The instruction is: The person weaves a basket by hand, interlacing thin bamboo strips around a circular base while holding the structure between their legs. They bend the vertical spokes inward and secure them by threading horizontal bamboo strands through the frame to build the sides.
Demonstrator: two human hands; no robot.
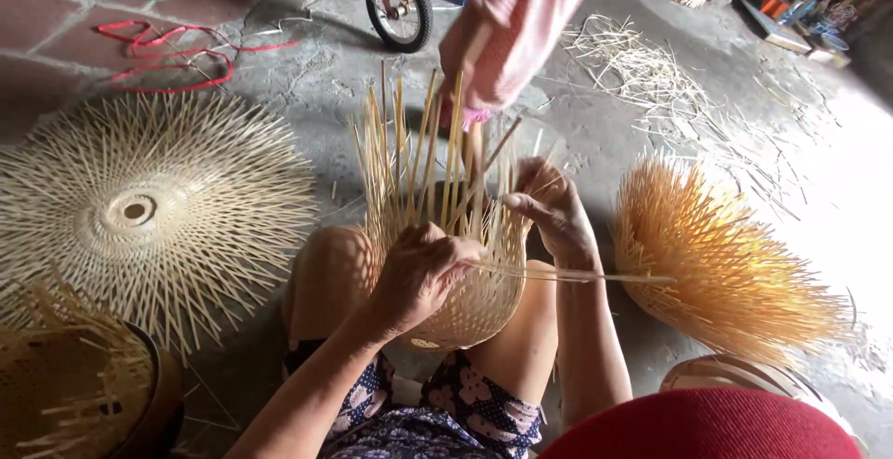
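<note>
Nearest the lens, a red rounded rim (707,422) fills the lower right corner, and beside it the person's flowered dark shorts (437,412) cover the lap. Between the bare knees sits a half-woven bamboo basket (465,301), its woven bowl resting on the thighs and its loose upright stakes fanning toward the top of the view. Over the basket's near rim, the left hand (419,273) is closed, pinching a thin bamboo strip (577,276) that runs level off to the right. At the basket's right edge, the right hand (553,212) has its fingers curled narrowly among the stakes, touching them. On the concrete floor (595,143) to the left lies a flat round woven disc (139,208) with spokes radiating outward, and below it a dark bowl (158,394) holds another woven piece. Right of the knees, a second unfinished basket (726,264) lies on its side, stakes bristling. Beyond the basket stands another person in a pink striped garment (521,22), near a small bicycle wheel (400,3). Loose bamboo slivers (642,68) scatter across the floor.
</note>
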